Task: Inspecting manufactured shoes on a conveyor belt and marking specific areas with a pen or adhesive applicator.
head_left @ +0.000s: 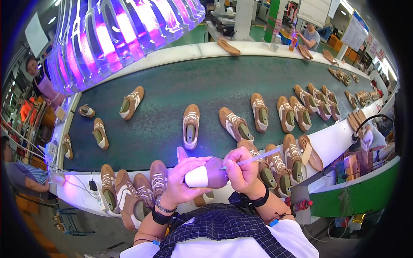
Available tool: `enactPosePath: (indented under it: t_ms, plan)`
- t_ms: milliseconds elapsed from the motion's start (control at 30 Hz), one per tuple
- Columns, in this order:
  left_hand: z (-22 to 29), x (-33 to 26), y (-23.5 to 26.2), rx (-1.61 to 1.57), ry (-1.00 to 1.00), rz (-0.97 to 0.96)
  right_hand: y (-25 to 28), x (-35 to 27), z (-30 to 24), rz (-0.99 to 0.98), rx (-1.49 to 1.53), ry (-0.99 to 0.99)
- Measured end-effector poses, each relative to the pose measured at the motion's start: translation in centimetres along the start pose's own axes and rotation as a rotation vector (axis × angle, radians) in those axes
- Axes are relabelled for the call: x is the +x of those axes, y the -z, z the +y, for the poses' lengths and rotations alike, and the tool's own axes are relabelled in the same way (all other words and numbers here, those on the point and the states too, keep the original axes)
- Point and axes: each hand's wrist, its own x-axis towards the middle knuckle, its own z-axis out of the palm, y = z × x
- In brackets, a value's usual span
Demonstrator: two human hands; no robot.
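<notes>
Now the left hand [183, 178] cups a shoe [216, 173] above the near side of the tabletop [333, 139]; the right hand [244, 170] pinches a slim tool [261, 156] at its end; probably light, supple above, firmer underneath; best gripped round the sides.

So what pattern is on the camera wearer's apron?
The apron is dark with a thin white grid, shown in the head view.
</notes>
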Motion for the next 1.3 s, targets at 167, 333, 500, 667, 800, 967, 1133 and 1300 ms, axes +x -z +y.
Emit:
enactPosePath:
  t_ms: [167,333,500,667,800,967,1133,1300]
  plan:
    - [0.02,0.09,0.02,-0.012,0.007,-0.013,-0.10,-0.09,-0.11,0.018,-0.034,0.049]
    - [0.10,0.05,0.19,0.004,0.004,-0.034,-0.32,-0.03,-0.28,0.033,0.021,-0.099]
    - [-0.04,0.06,0.18,0.004,0.018,-0.033,-0.46,-0.13,-0.01,0.068,0.050,-0.090]
    - [0.02,-0.09,-0.02,-0.040,0.062,-0.008,-0.28,-0.29,0.25,0.038,0.007,0.017]
    - [-0.05,-0.17,-0.09,-0.077,0.077,-0.003,-0.21,-0.45,0.17,0.037,-0.009,0.034]
    - [-0.09,-0.19,-0.06,-0.069,0.098,-0.007,-0.19,-0.56,0.10,0.040,-0.025,0.063]
    - [-0.16,-0.20,-0.12,-0.099,0.124,-0.008,-0.29,-0.71,0.17,0.045,-0.010,0.097]
    - [-0.22,-0.25,-0.17,-0.152,0.160,-0.008,-0.49,-0.82,0.05,0.072,0.009,0.114]
